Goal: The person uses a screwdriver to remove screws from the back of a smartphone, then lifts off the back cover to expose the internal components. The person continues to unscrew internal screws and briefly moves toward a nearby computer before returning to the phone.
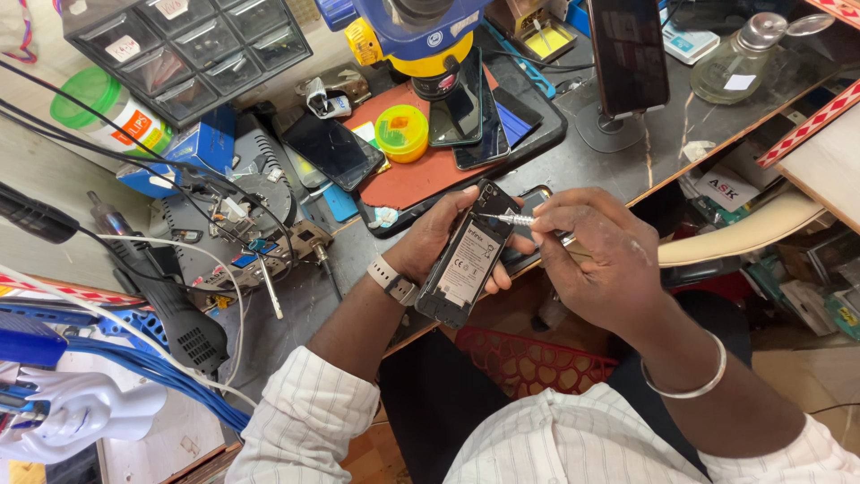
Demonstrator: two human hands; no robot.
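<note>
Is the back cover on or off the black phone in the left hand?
Off: the black phone in the left hand shows its bare labelled battery.

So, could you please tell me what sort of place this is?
Most likely a phone repair bench: the left hand holds an opened phone, the right hand a screwdriver, with more phones beneath a microscope.

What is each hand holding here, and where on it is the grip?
Left hand cradles the opened phone from beneath, fingers around its long edges. Right hand pinches the small screwdriver by its handle, tip at the phone's upper end.
</note>
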